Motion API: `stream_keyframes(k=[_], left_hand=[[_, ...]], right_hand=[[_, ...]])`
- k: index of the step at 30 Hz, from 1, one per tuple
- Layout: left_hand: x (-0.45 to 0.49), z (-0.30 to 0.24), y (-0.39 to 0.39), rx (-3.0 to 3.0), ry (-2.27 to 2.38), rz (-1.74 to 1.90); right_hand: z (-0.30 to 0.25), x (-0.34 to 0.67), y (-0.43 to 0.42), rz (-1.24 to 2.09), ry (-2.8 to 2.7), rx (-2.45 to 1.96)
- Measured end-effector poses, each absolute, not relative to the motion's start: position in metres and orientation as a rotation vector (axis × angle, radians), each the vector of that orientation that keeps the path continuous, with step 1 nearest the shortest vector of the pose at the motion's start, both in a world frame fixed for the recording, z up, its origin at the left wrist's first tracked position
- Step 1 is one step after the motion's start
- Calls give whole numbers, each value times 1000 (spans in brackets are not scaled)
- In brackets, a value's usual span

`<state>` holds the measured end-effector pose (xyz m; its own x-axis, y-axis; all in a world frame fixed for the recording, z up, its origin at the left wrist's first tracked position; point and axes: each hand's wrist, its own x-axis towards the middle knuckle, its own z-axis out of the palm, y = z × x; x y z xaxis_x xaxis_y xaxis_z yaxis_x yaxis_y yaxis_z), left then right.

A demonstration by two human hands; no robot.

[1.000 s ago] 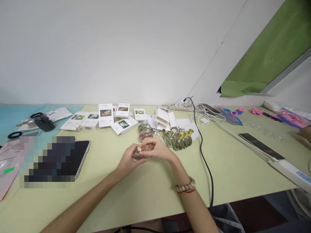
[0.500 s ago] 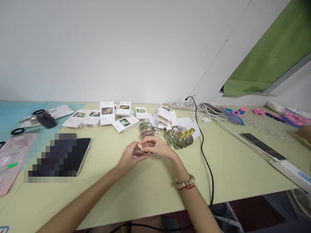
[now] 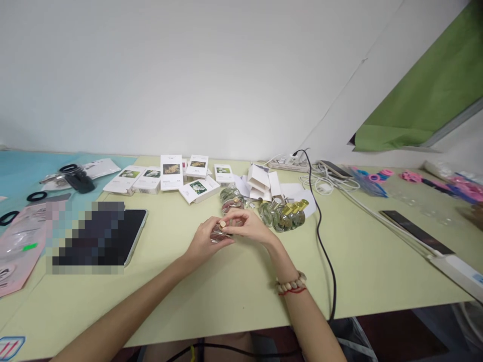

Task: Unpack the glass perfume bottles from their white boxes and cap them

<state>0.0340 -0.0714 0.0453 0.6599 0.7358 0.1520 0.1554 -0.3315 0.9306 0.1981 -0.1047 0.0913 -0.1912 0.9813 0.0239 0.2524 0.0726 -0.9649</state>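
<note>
My left hand (image 3: 207, 239) is closed around a small clear perfume bottle (image 3: 218, 236) with reddish contents, held above the table. My right hand (image 3: 247, 226) pinches at the bottle's gold-coloured top (image 3: 222, 225), its thumb and fingertips beside it. Whether the cap is loose from the neck cannot be made out. Just beyond my hands stand another reddish bottle (image 3: 232, 205) and a greenish bottle (image 3: 230, 192). Right of them is a cluster of round glass bottles (image 3: 283, 217), some with gold caps and some with silver.
Several white flower-picture boxes (image 3: 171, 172) line the back, near opened cartons (image 3: 260, 181). A tablet (image 3: 134, 236) and a dark jar (image 3: 78, 180) are at left. A black cable (image 3: 326, 246) crosses the table at right, near a phone (image 3: 415, 231) and a power strip (image 3: 458, 274).
The view has shifted a little, so the scene sits slightly farther right. Both hands remain on the bottle, and its gold top shows more plainly between the fingers.
</note>
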Motion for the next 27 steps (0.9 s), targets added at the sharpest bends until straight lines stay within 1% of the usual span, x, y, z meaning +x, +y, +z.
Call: stream_keyframes(k=[4,9,17,21,23,27], left_hand=[[34,43,-70,1861,704,726],[33,44,-68,1906,712,741],[34,43,-65,1963,765,778],[32,46,-63,1976,776,746],[30,49,-61,2034,799,733],[24,54,-55,2189,923,766]], right_hand=[[89,198,-103,1126,-1576,-1289],[84,200,-100,1264,-1543,-1240],[87,192,-102,1152,-1573,-1329],[91,195,-104,1164,-1580,-1330],[93,203,-104,1078,-1512,-1368],[96,228,-105,667,-1085,-1465]])
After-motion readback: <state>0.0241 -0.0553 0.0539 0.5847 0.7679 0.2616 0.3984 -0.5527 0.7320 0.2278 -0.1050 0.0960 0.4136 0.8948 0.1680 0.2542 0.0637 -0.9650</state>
